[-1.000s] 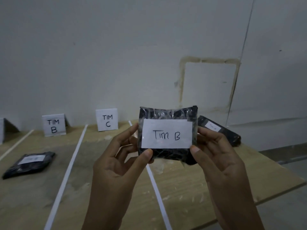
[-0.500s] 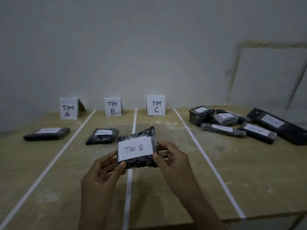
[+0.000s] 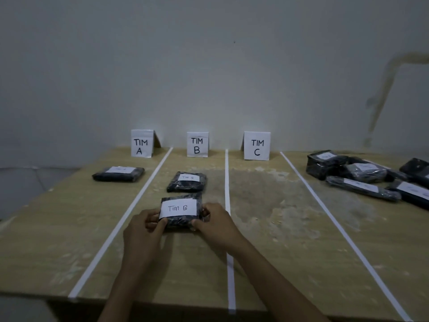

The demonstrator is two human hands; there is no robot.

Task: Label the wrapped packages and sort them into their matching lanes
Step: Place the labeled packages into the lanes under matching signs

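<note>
Package [image 3: 180, 209], label "Tim B", in middle lane near desk [image 3: 290, 240] front; whether it touches surface unclear. Left hand [image 3: 144, 226] pinches left edge, right hand [image 3: 218, 225] pinches right edge: both grips clamped on package. Second package [image 3: 186, 182] lies just behind, before B sign [image 3: 197, 145]. Third package [image 3: 118, 174] in lane A. Pile [image 3: 362, 180] far right, beyond lanes.

I lowered the Tim B package [image 3: 181, 213] from mid-air to the tabletop [image 3: 290, 240], inside the TIM B lane [image 3: 192, 261]. My left hand [image 3: 143, 230] and right hand [image 3: 218, 225] came down with it.
</note>
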